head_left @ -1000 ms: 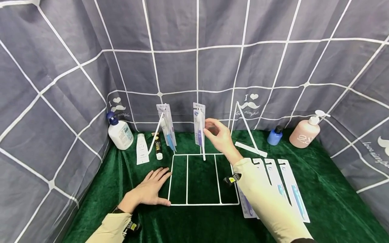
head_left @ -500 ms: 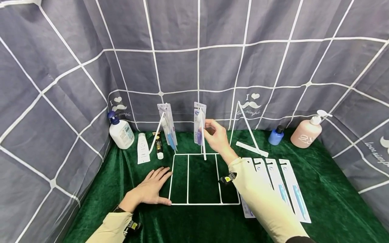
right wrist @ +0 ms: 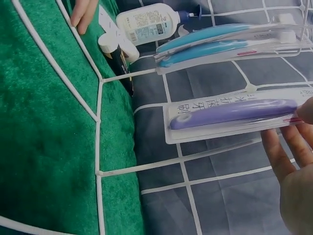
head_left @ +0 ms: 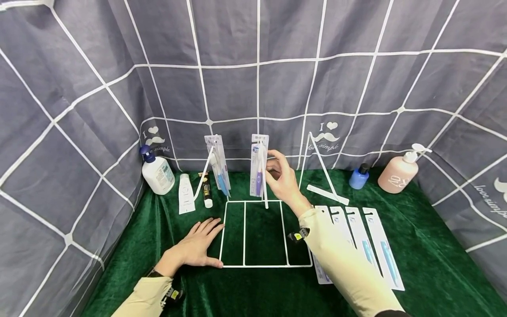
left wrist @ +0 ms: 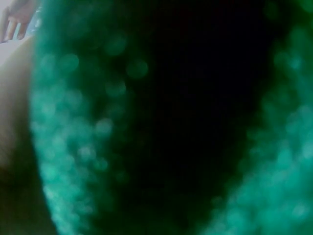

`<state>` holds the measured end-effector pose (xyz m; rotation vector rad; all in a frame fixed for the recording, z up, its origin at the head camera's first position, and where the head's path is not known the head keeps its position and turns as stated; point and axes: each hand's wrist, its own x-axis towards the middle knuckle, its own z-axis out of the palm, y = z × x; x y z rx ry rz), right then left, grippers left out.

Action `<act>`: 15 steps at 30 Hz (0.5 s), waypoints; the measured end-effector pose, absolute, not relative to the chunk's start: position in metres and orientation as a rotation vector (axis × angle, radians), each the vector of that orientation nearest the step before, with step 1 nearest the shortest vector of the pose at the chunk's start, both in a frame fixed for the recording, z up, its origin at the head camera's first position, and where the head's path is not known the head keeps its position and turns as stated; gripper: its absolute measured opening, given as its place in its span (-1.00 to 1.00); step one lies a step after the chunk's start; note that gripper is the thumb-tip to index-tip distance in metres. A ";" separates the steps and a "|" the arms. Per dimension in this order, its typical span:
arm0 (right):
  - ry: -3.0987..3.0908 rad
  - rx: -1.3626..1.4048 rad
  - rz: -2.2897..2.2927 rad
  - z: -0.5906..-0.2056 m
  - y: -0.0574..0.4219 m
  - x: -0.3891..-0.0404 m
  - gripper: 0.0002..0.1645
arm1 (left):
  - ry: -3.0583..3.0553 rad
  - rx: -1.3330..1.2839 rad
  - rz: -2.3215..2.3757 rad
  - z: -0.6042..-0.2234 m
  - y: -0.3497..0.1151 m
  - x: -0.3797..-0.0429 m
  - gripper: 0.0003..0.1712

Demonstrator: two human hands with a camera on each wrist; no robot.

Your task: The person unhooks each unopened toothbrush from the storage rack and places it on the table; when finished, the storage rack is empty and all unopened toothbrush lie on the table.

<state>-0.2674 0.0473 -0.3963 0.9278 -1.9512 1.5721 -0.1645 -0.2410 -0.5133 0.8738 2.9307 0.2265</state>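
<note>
In the head view, my right hand [head_left: 283, 179] pinches the edge of a packaged purple toothbrush [head_left: 256, 180], which hangs upright at the middle prong of a white wire rack [head_left: 267, 267]. In the right wrist view, the thumb lies on the front of this pack [right wrist: 234, 115], with fingers behind and below it. Packaged blue toothbrushes [head_left: 218, 169] hang on the rack's left prong; the wrist view shows two blue handles [right wrist: 205, 51]. My left hand [head_left: 198, 244] rests flat, fingers spread, on the green cloth, touching the rack's left side. The left wrist view is mostly blurred cloth.
Several packaged toothbrushes [head_left: 383, 251] lie at the right, partly under my forearm. A white pump bottle [head_left: 158, 176], white tube [head_left: 185, 196] and black tube [head_left: 207, 193] are at left. A blue bottle [head_left: 358, 177] and pink pump bottle [head_left: 397, 175] stand at right, near the rack's bare right prong [head_left: 322, 158].
The purple toothbrush pack has come down a little and turned to face forward more, so its blue label shows. My right hand has shifted slightly with it. The left hand stays still.
</note>
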 end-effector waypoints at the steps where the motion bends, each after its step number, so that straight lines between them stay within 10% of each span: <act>1: -1.939 0.935 1.570 -0.397 0.048 -0.267 -0.38 | 2.930 0.873 0.224 -0.513 -0.241 -0.164 0.30; 15: -1.976 0.936 1.515 -0.392 0.055 -0.258 -0.28 | 2.931 0.871 0.224 -0.513 -0.240 -0.163 0.29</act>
